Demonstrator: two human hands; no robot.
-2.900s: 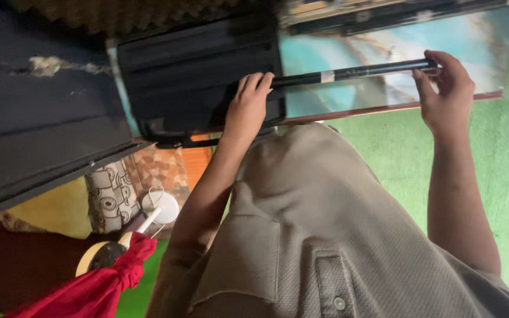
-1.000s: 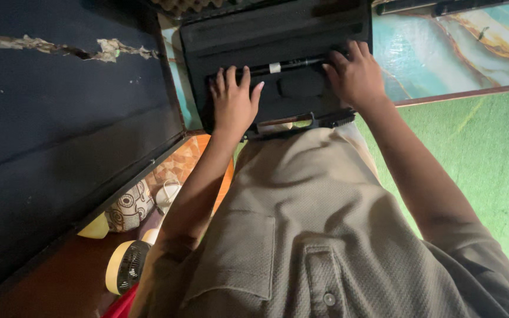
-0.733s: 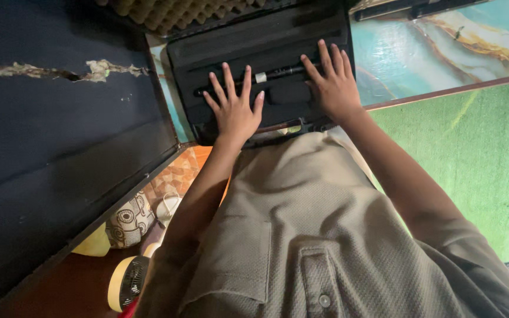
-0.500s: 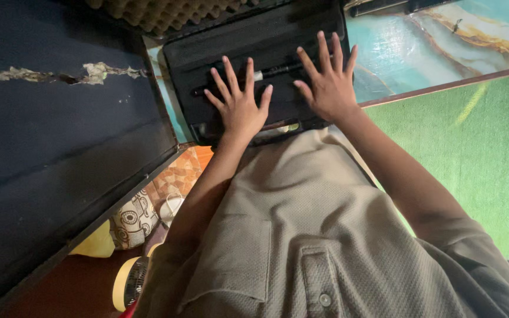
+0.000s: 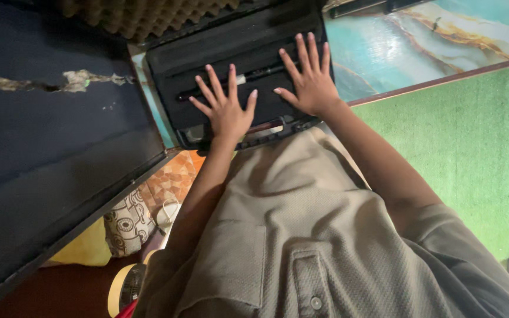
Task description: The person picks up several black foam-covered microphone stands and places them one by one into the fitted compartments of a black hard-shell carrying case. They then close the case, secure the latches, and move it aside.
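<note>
With my left hand [image 5: 226, 110] and right hand [image 5: 308, 84] splayed wide and empty over the slim black rod with a silver band [image 5: 244, 78] lying in the black foam-lined case [image 5: 207, 44], I judge uneven pressing could tip it out of its groove.

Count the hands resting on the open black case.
2: the left hand lies spread on the black case nearer its middle, the right hand spread beside it, toward the case's right end.

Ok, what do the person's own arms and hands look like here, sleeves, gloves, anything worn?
Both hands are bare: the left hand and the right hand carry no gloves, and no rings or watch show. The forearms are uncovered. A short sleeve of the beige textured shirt shows at the right upper arm; the shirt has a buttoned placket.
</note>
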